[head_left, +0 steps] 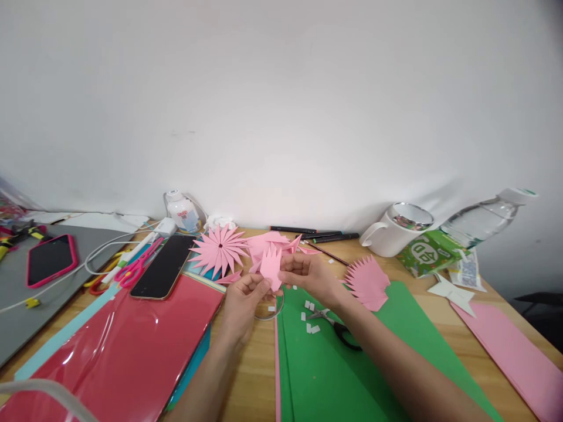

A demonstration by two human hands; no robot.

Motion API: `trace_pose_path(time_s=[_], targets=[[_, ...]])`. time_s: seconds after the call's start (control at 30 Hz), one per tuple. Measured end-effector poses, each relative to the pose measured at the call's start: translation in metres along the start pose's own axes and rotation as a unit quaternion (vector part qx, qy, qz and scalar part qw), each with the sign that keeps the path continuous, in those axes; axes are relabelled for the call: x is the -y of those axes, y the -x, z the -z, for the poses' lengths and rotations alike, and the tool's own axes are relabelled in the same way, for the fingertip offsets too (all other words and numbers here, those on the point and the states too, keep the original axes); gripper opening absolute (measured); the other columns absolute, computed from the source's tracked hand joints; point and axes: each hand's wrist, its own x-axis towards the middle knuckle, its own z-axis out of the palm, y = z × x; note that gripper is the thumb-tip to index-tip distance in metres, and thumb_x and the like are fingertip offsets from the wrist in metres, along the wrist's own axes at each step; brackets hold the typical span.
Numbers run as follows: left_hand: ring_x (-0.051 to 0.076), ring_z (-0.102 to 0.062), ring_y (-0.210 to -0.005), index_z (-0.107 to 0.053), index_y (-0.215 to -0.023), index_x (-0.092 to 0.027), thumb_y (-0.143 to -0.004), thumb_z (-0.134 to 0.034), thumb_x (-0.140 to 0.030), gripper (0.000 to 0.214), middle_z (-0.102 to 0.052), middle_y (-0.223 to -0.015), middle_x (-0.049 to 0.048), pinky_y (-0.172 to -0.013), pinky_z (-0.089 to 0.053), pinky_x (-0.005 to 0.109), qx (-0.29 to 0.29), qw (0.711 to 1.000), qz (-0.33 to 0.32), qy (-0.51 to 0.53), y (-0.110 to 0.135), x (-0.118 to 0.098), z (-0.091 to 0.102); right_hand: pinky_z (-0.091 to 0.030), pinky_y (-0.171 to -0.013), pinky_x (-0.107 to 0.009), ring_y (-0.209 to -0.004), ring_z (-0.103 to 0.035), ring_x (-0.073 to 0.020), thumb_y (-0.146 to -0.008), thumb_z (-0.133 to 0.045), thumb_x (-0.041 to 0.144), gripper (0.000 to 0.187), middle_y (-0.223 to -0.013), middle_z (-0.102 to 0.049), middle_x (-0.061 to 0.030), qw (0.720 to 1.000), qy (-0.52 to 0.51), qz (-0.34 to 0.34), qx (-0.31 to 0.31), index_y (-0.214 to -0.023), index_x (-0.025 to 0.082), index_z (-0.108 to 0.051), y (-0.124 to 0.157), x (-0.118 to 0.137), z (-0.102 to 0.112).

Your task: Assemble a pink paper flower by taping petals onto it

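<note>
One pale, curved tube crosses the lower left corner, nearest the camera. Hands: two. Left hand pinches the lower edge of one small pink, pleated paper piece with a pointed top; right hand pinches its right side. The piece is held near the middle of the wooden counter, in front of other folded pink paper.

Counts:
- Pink pleated paper rosette: 1, left of the piece.
- Pink pleated paper fan: 1, right of the hands.
- Scissors: at least 2; one black-handled pair on green paper sheets, one pink-handled pair at left.
- Small white paper snippets beside the black-handled pair: about 5.
- Phones: 2; one dark-screened, one in a pink case.
- Black markers by the wall: about 3.
- White handled mug: 1.
- Bottles: 2; one clear plastic, one white.

Labels: white bottle bears red lettering, too small to read. Green printed box: bold green marks on a white shape; wording uncertain.
</note>
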Motion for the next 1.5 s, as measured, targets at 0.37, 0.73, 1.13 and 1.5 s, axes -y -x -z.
trace_pose_path(time_s=[0.37, 0.73, 1.13, 1.5], targets=[[0.015, -0.064, -0.051, -0.061, -0.059, -0.013, -0.042, -0.087, -0.030, 0.035, -0.065, -0.052, 0.0007, -0.049, -0.049, 0.021, -0.037, 0.997, 0.033, 0.052, 0.000, -0.006, -0.002, -0.053, -0.062, -0.026, -0.060, -0.063, -0.0121, -0.052, -0.085, 0.035, 0.037, -0.067, -0.066, 0.0012, 0.998, -0.023, 0.059, 0.020, -0.075, 0.017, -0.062, 0.000, -0.011, -0.002], [0.011, -0.060, -0.047, -0.064, -0.061, -0.012, -0.045, -0.085, -0.030, 0.032, -0.066, -0.052, 0.0009, -0.053, -0.049, 0.023, -0.060, 0.998, -0.001, 0.034, 0.001, -0.004, 0.000, -0.055, -0.068, -0.032, -0.067, -0.062, -0.0145, -0.069, -0.073, 0.043, 0.027, -0.074, -0.063, -0.0024, 0.965, 0.159, 0.203, -0.049, -0.079, 0.020, -0.062, 0.003, -0.021, -0.010], [0.013, -0.061, -0.055, -0.065, -0.065, -0.013, -0.056, -0.080, -0.030, 0.024, -0.068, -0.061, 0.0033, -0.058, -0.047, 0.022, -0.037, 0.995, -0.044, -0.085, 0.001, -0.006, -0.001, -0.052, -0.062, -0.028, -0.060, -0.062, -0.0134, -0.056, -0.081, 0.043, 0.039, -0.064, -0.061, 0.0019, 1.000, -0.020, 0.024, 0.001, -0.073, 0.017, -0.056, -0.002, -0.012, -0.007], [0.013, -0.060, -0.055, -0.065, -0.066, -0.014, -0.055, -0.081, -0.029, 0.024, -0.067, -0.060, 0.0023, -0.055, -0.048, 0.023, -0.019, 0.995, -0.039, -0.094, 0.002, -0.006, -0.004, -0.049, -0.057, -0.027, -0.056, -0.057, -0.0123, -0.062, -0.075, 0.051, 0.036, -0.060, -0.058, 0.0026, 0.998, 0.028, 0.044, 0.029, -0.065, 0.017, -0.061, -0.001, -0.011, -0.009]])
